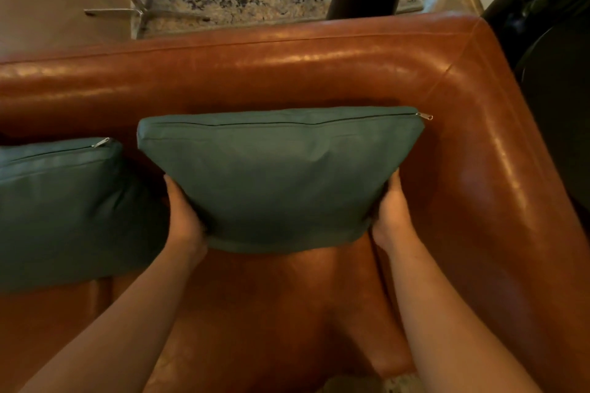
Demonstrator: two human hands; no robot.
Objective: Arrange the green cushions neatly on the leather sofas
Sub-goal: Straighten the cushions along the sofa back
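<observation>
Bare seat leather (271, 313) lies open in front. The sofa backrest (223, 73) blocks behind, the armrest (498, 169) closes the right, and a second green cushion (64, 210) crowds the left.

Two bare forearms are showing, coming in from six o'clock, with no sleeves covering them. The left hand (185, 220) and right hand (391, 214) are wearing no gloves, rings, watches or bands.

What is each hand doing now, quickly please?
Left hand: gripping the green cushion, left side.
Right hand: gripping its right side.
</observation>
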